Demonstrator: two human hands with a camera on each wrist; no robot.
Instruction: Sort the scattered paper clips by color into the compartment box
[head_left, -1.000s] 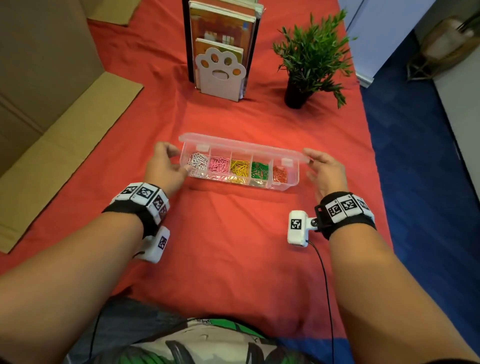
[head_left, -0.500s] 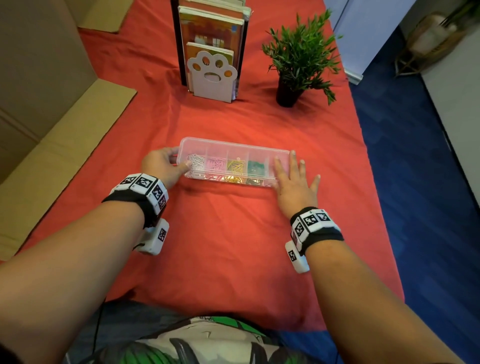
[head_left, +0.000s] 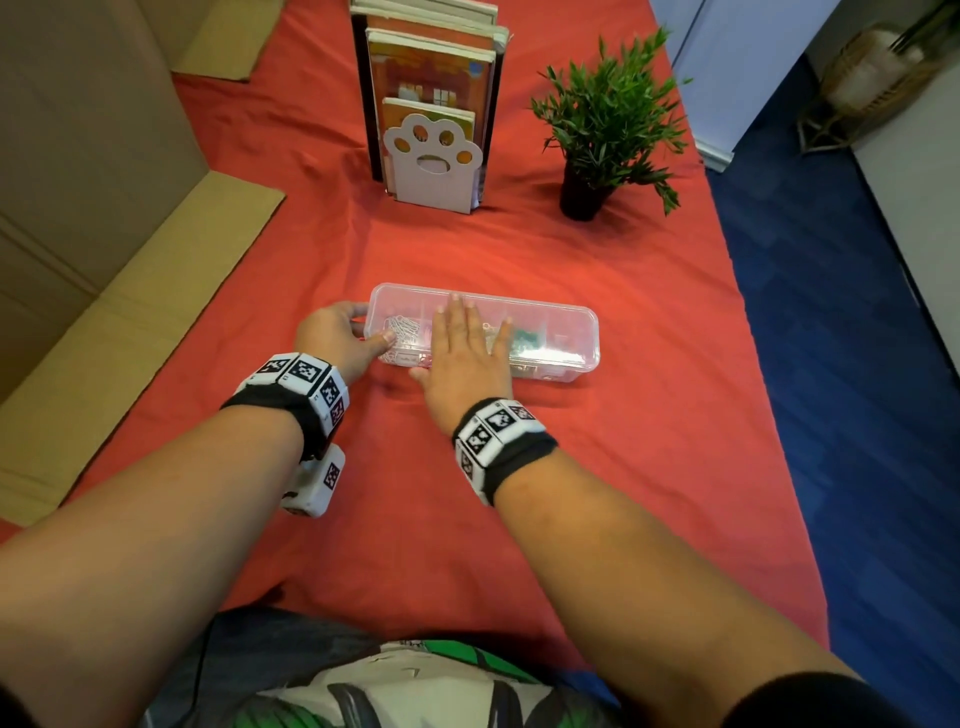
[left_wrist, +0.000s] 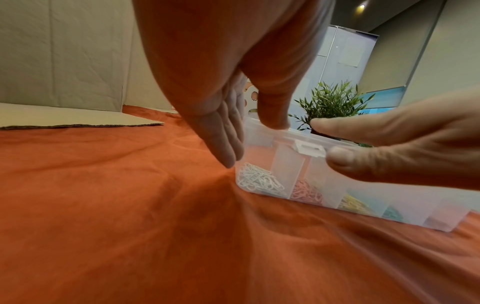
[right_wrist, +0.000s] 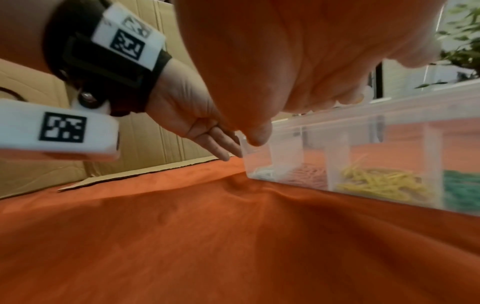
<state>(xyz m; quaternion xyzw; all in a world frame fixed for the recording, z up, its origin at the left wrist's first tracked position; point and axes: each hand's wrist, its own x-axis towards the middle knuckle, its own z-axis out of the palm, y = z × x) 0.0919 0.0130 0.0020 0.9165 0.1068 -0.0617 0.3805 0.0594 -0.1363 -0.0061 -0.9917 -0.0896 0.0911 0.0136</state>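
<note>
Compartment box: clear plastic, lid down, lying on the red cloth of the bench in front of me.
Paper clips, sorted by compartment, left to right: white, pink, yellow, green; the last compartment's contents are too faint to name.
My left hand: at the box's left end, thumb on the lid edge, fingers straight against the end wall.
My right hand: laid flat on the lid, fingers straight and spread, grasping nothing.
Further back: bookend with books, potted plant, cardboard at left.
</note>
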